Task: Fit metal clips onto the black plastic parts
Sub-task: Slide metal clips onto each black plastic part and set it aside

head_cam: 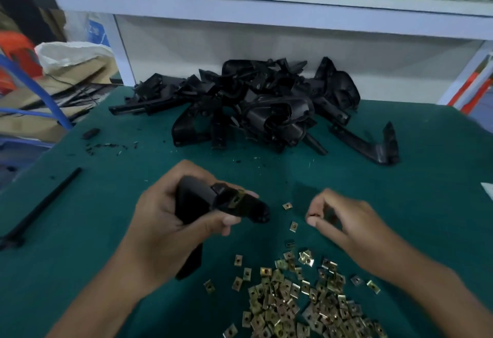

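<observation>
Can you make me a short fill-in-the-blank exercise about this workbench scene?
1. The left hand grips a ____ plastic part.
2. The table surface is ____ in colour.
3. The pile of loose metal clips lies on the table ____ the right hand than the left.

Missing words: black; green; nearer

A heap of parts (256,105) lay at the back of the table (400,204), against the shelf (266,9), with one part (368,140) apart to its right. Near the front edge lay a heap of clips (298,300), a few strays (290,217) just behind it, between the left hand (170,217) and the right hand (341,217). The left hand held a part (213,201) above the table, a rod (40,204) lay far left, and sacks (72,68) stood beyond the table's left edge.
</observation>
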Demonstrator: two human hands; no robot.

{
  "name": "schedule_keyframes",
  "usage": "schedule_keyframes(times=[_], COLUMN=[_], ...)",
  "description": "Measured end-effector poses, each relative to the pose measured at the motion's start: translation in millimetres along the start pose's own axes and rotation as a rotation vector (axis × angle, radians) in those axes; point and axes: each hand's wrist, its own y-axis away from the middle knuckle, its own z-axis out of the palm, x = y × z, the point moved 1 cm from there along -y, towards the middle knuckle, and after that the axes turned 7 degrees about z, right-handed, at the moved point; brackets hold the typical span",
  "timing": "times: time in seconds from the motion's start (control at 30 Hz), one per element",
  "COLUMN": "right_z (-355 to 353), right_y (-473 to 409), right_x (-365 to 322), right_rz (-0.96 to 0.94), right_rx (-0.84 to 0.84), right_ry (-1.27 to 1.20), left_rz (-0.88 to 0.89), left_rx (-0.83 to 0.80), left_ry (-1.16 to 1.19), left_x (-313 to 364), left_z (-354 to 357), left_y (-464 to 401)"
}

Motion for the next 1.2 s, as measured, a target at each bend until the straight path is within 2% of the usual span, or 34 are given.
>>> schedule_keyframes(times=[0.2,0.3,0.43,0.6,0.63,0.73,0.8,1.03,1.2], right_z=[26,29,35,36,35,22,8,-36,-39], right_y=[-14,-25,-28,-27,-26,-22,-19,-25,-28], right_x=[29,24,18,13,10,-13,-32,-88,-97], right_rz=[0.066,0.094,0.085,0.018,0.017,0.032,-0.024,-0.228,-0.231], right_rx=[0.114,0.033,-0.005,0.053,0.059,0.048,0.010,-0.050,-0.069], right_ry=[0.132,0.157,0.164,0.230,0.154,-0.377,-0.614,-0.706,-0.709], left_rz=[-0.192,-0.241,-0.323,-0.368,-0.372,-0.381,-0.382,-0.331,-0.305], left_rx=[0.165,0.209,0.204,0.215,0.218,0.189,0.179,0.202,0.188], left_ry=[0.167,0.236,0.257,0.282,0.283,0.290,0.311,0.427,0.453], left_x=[-13,-19,-23,-25,-25,-24,-23,-25,-28], left_z=[-2,0,7,13,14,15,16,21,19], left_y=[3,4,8,10,11,12,13,15,15])
